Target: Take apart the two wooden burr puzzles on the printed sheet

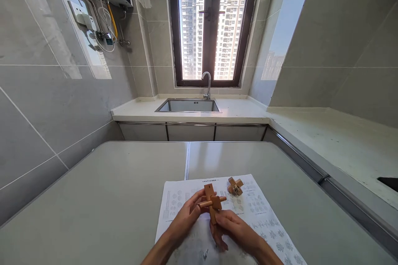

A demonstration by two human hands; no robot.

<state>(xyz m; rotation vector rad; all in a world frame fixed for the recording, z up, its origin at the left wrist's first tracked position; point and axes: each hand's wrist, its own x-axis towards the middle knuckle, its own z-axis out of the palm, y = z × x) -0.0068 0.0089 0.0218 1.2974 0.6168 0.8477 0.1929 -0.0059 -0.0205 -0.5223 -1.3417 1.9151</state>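
Both hands hold a wooden cross-shaped puzzle [212, 203] just above a printed instruction sheet [267, 232] on the grey table [108, 198]. My left hand [186, 217] pinches the round peg sticking out of the puzzle's left side. My right hand [231, 227] grips the lower end of the upright wooden bar. A second, smaller wooden puzzle piece [235, 186] lies on the sheet just beyond and to the right of the held one.
A counter with a steel sink [189, 106] and tap [207, 83] runs under the window at the back. The counter continues along the right side [336, 140]. A tiled wall with a water heater and pipes [102, 4] stands on the left.
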